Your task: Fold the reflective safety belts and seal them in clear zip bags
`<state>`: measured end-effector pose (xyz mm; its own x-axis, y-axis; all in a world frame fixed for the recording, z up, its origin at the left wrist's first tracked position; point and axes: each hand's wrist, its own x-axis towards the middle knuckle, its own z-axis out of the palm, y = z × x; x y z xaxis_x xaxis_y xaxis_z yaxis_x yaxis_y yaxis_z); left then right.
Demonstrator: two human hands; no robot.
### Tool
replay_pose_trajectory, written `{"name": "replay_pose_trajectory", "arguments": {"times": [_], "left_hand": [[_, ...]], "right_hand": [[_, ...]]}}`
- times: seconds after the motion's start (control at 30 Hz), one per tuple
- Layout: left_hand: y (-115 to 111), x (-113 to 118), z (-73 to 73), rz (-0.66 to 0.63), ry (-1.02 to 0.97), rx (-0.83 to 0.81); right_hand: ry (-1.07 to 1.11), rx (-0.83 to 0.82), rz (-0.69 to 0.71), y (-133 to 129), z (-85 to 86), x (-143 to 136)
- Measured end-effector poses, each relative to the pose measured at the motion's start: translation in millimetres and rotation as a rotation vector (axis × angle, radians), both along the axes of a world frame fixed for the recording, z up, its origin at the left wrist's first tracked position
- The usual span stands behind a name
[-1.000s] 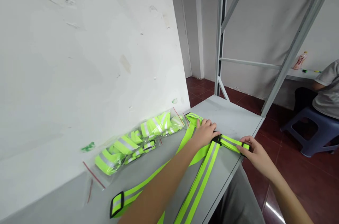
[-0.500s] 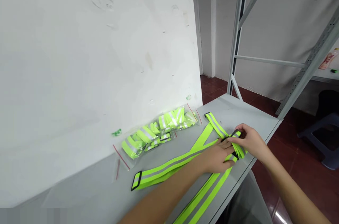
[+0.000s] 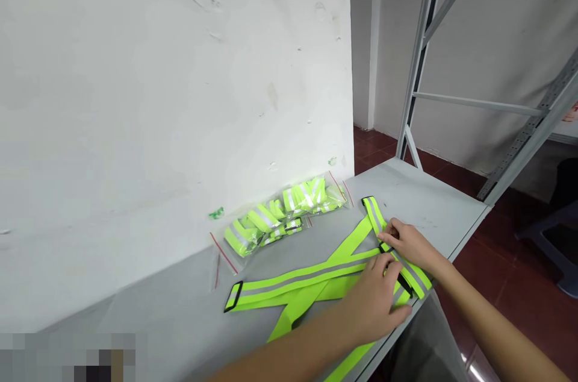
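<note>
A fluorescent yellow-green reflective strap harness [image 3: 311,276] with grey stripes and black buckles lies spread on the grey table. My right hand [image 3: 413,244] pinches the harness's striped strap at its right side, close to a black buckle. Just left of it, my left hand [image 3: 374,294] rests over the crossing straps, fingers bent and thumb apart, touching the webbing without a visible grip. The strap's far end with a black buckle [image 3: 368,198] points toward the back. Another black buckle [image 3: 233,296] sits at the left end. My left hand and forearm hide part of the straps.
Clear zip bags [image 3: 266,219] holding folded yellow-green straps lie against the white wall [image 3: 180,99] behind the grey table [image 3: 180,322]. A metal rack frame [image 3: 419,56] stands past the table's far end. At the right, a dark blue stool [image 3: 548,243] is on the red floor.
The bunched strap end at my right hand now lies straightened toward the table's front edge. My left hand has lifted slightly from lying flat and its fingers have bent. The view has shifted a little left.
</note>
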<state>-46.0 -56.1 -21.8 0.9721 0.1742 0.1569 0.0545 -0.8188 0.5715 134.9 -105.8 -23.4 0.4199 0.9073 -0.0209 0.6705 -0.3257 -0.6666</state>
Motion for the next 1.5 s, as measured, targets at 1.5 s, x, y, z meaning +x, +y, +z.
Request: {"name": "replay_pose_trajectory", "arguments": {"times": [1.5], "left_hand": [[19.4,0.4,-23.4,0.265,-0.034,0.28]], "right_hand": [[0.095,0.384,0.358,-22.4,27.4,-4.5]]}}
